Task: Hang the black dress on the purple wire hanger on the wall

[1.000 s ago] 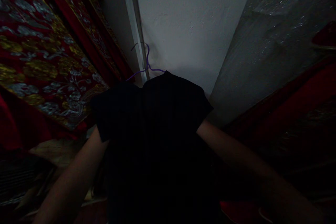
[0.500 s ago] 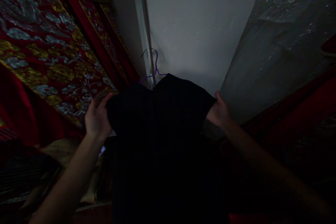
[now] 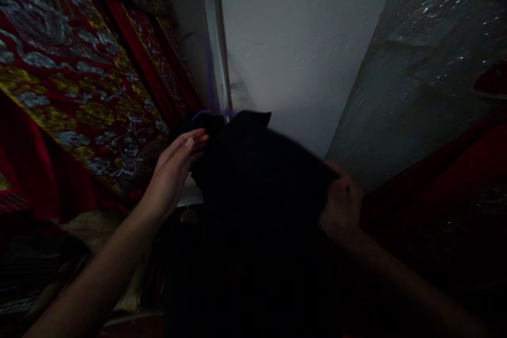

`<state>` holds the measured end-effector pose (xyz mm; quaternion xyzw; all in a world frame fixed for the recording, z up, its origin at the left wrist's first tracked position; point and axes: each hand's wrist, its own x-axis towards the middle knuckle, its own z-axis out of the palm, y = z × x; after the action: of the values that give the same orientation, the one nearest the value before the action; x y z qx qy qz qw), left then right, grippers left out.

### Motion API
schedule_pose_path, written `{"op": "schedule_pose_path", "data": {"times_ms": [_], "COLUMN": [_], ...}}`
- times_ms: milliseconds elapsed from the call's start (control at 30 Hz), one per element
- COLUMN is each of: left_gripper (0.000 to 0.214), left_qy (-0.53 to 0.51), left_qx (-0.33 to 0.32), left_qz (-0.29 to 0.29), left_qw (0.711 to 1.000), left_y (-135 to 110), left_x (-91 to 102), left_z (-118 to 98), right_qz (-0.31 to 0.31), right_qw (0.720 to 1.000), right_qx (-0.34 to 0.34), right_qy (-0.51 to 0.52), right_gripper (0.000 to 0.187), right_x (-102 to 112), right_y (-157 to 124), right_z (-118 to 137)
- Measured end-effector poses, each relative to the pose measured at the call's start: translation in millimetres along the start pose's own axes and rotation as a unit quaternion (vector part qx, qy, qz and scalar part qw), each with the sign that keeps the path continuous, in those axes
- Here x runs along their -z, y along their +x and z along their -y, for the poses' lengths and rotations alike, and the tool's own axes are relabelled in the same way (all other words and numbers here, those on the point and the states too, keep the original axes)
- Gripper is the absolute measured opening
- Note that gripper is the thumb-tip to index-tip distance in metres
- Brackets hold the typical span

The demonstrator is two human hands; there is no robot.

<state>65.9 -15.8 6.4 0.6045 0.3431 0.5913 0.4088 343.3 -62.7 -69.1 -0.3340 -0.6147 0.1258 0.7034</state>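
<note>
A black short-sleeved garment (image 3: 261, 185) hangs in front of me on a thin purple hanger (image 3: 203, 112); the hanger's hook is smeared by motion. My left hand (image 3: 178, 169) is at the garment's left shoulder, with its fingers stretched out and touching the cloth. At the other side, my right hand (image 3: 343, 203) is closed on the sleeve edge, drawing that shoulder taut and outward. Folds bunch up around the collar. The lower part of the garment merges into darkness, so its length cannot be made out.
Red cloth with gold and silver embroidery (image 3: 79, 79) hangs at the left. A pale wall (image 3: 293, 37) with a narrow vertical strip (image 3: 216, 26) stands behind. Clear plastic sheeting (image 3: 412, 79) and red fabric (image 3: 428, 169) are at the right. The lower area is very dark.
My left hand has moved right and inward from the sleeve to the shoulder. My right hand has pulled the other sleeve slightly right and down. The hanger has shifted left, and the collar is now bunched.
</note>
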Motion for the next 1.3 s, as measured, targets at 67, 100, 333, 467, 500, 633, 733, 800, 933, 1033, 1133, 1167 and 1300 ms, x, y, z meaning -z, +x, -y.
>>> {"op": "schedule_pose_path", "data": {"times_ms": [67, 100, 333, 467, 500, 633, 733, 800, 933, 1033, 1133, 1167, 1300], "left_gripper": [0.043, 0.041, 0.02, 0.029, 0.031, 0.034, 0.031, 0.031, 0.028, 0.018, 0.02, 0.026, 0.05], "left_qy": [-0.091, -0.111, 0.119, 0.254, 0.265, 0.287, 0.315, 0.327, 0.345, 0.377, 0.397, 0.4, 0.4], "left_qx": [0.129, 0.182, 0.291, 0.273, 0.256, 0.159, 0.046, -0.038, -0.213, -0.303, -0.282, -0.254, -0.168], "left_qz": [0.021, 0.027, 0.344, 0.407, 0.39, 0.295, 0.177, 0.084, -0.105, -0.147, -0.047, -0.007, 0.086], "left_qw": [0.987, 0.977, 0.885, 0.834, 0.844, 0.898, 0.931, 0.941, 0.908, 0.863, 0.872, 0.881, 0.897], "left_y": [-11, -16, -53, -67, -65, -33, -4, 8, 8, -4, -15, -18, -17], "left_x": [-8.8, -9.1, 34.4, 45.1, 45.8, 53.7, 61.2, 61.2, 46.9, 31.7, 19.4, 16.3, 7.8], "left_z": [-5, -6, -8, -18, -20, -17, -4, 8, 29, 42, 60, 67, 89], "right_qz": [0.274, 0.367, 0.468, 0.324, 0.356, 0.458, 0.325, 0.202, 0.026, -0.027, -0.055, -0.061, -0.07], "right_qw": [0.953, 0.917, 0.882, 0.941, 0.929, 0.859, 0.883, 0.897, 0.925, 0.935, 0.936, 0.935, 0.937], "right_qx": [0.128, 0.155, 0.048, -0.047, -0.081, -0.226, -0.315, -0.351, -0.312, -0.267, -0.251, -0.251, -0.252], "right_qy": [-0.018, -0.022, -0.036, -0.085, -0.061, 0.043, 0.125, 0.179, 0.216, 0.232, 0.243, 0.241, 0.23], "right_gripper": [0.043, 0.053, 0.052, 0.057, 0.048, 0.039, 0.039, 0.042, 0.047, 0.046, 0.042, 0.041, 0.042], "right_x": [-8, -13, -30, -31, -30, -19, -11, -12, -27, -40, -47, -49, -56], "right_y": [-23, -32, -24, -6, -4, -3, 6, 20, 66, 94, 103, 103, 101], "right_z": [20, 28, -6, -48, -55, -67, -68, -66, -63, -66, -74, -76, -82]}}
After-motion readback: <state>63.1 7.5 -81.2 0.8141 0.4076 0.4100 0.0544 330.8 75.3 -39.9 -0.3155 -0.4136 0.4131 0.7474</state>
